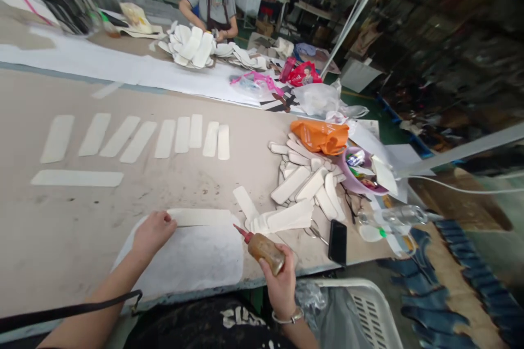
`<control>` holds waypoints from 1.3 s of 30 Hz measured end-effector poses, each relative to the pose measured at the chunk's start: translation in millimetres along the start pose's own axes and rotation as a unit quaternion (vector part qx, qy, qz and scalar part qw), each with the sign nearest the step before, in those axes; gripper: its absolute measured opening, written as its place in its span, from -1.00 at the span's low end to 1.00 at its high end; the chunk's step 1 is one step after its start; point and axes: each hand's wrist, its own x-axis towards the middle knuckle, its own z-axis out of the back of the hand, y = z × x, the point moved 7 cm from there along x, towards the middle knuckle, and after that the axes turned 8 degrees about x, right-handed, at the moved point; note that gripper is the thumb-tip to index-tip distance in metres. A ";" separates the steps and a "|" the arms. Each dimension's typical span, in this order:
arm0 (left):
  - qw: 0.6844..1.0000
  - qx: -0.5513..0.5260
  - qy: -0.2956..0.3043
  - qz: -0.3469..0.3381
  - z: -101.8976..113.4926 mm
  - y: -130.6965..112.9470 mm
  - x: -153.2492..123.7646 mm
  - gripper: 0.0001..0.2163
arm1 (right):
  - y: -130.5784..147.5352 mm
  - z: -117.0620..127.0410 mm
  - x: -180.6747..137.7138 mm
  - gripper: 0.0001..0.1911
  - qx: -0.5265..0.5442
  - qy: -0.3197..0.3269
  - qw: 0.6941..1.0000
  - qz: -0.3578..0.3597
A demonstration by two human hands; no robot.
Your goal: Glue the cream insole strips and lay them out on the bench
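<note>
My right hand is wrapped round a glue bottle of brownish liquid, its red nozzle tilted up to the left. The tip is close to the right end of a long off-white strip. At that strip's left end is my left hand, its fingers curled and pinching or pressing the end. Beneath the strip lies a white sheet at the table's front edge. Just right of the nozzle, a fanned stack of white strips rests on the table.
Separate strips lie in a row at the left. On the right are a heap of padded strips, an orange bag, a purple basin, scissors and a phone. A co-worker sits across the table.
</note>
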 end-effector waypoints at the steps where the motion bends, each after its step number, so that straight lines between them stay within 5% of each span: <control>1: 1.000 -0.005 0.008 0.016 -7.1 12.9 -6.3 -0.69 | 2.9 -11.1 2.7 -0.56 0.006 0.017 1.000 0.013; 5: 0.997 -0.057 -0.053 0.001 -25.0 39.7 -25.4 -0.66 | 15.1 -61.8 13.1 -0.56 0.034 0.091 0.993 0.066; 10: 0.956 -0.114 -0.213 -0.167 -40.1 50.9 -42.6 -0.74 | 31.5 -124.8 18.6 -0.58 0.047 0.172 0.973 0.145; 21: 0.956 -0.108 -0.200 -0.186 -64.0 59.7 -39.7 -0.77 | 47.0 -218.3 -3.0 -0.51 0.019 0.291 0.916 0.276; 30: 0.959 -0.108 -0.187 -0.185 -67.1 62.3 -39.3 -0.75 | 43.8 -244.3 -12.5 -0.48 -0.004 0.309 0.900 0.309; 39: 0.959 -0.111 -0.187 -0.180 -65.6 63.7 -38.5 -0.75 | 39.6 -217.4 -4.1 -0.46 -0.025 0.282 0.912 0.297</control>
